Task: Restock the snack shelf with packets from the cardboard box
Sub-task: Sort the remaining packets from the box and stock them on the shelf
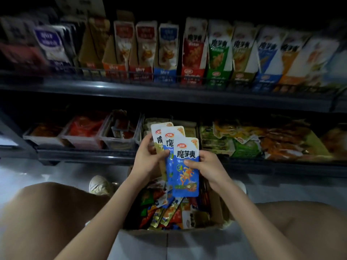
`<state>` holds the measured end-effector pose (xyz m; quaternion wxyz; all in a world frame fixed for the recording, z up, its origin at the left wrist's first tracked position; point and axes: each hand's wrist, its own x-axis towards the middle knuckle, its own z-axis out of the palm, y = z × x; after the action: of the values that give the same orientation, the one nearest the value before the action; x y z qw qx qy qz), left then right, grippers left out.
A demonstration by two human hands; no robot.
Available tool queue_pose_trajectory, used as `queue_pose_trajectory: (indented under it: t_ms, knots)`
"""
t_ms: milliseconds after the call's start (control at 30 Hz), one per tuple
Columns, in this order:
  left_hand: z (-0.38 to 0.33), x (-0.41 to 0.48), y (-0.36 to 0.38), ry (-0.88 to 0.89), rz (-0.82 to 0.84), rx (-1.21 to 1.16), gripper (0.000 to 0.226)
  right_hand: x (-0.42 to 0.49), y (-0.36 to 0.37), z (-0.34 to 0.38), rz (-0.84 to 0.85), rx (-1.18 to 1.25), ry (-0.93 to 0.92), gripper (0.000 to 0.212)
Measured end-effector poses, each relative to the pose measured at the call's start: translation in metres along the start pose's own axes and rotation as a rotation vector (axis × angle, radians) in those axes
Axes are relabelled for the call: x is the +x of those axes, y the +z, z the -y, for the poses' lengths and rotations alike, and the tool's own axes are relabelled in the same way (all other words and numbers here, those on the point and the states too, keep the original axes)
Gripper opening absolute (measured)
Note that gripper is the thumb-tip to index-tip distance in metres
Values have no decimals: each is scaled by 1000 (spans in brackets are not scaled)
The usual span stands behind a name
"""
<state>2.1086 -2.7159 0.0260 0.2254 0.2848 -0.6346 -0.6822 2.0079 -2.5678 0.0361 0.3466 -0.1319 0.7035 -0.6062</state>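
Dim shop aisle, dark metal shelving ahead, pale floor (47, 171) below. Left hand (148, 156) grips the rear of a fan of three flat blue-and-white foil snack packets (185, 171), thumb across their faces, fingers behind. Right hand (208, 166) pinches the front packet at mid-height, thumb on its printed face, fingers curled behind. Fan held upright in the air, over the open brown cardboard box (169, 235) and in front of the lower shelf (84, 154), near the middle of its front edge. Box sits on the floor between the person's knees; inside, a loose jumble of mixed colourful packets (163, 212).

Lower shelf: three clear plastic bins (82, 142) with red contents toward the left end, a heap of green and orange bags (262, 141) toward the right end. Upper shelf (150, 91): row of upright open-fronted display cartons (193, 53), red, green, blue, orange, behind its front rail. Pale shoe (99, 185) on the floor, just left of the box.
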Motion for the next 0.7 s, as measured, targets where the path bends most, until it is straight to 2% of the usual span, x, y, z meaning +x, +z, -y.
queue_pose_trajectory:
  t_ms: [67,133,200,333,433,500,700]
  knots:
    - [-18,3,4,44,68,82,60,2,-6,19,-23,-82,-89,8]
    - [-36,6,10,73,121,128,64,6,-12,35,-39,-78,-136,14]
    - [-51,10,14,92,140,150,64,10,-15,47,-49,-3,-126,18]
    - [-74,15,27,119,160,121,62,14,-16,67,-111,259,-81,11]
    - [-87,18,40,131,168,49,61,14,-17,82,-163,343,-92,18]
    - [-94,21,47,138,174,8,59,14,-20,92,-194,347,-112,22]
    - [-117,33,70,167,196,40,55,14,-34,111,-308,247,-210,17]
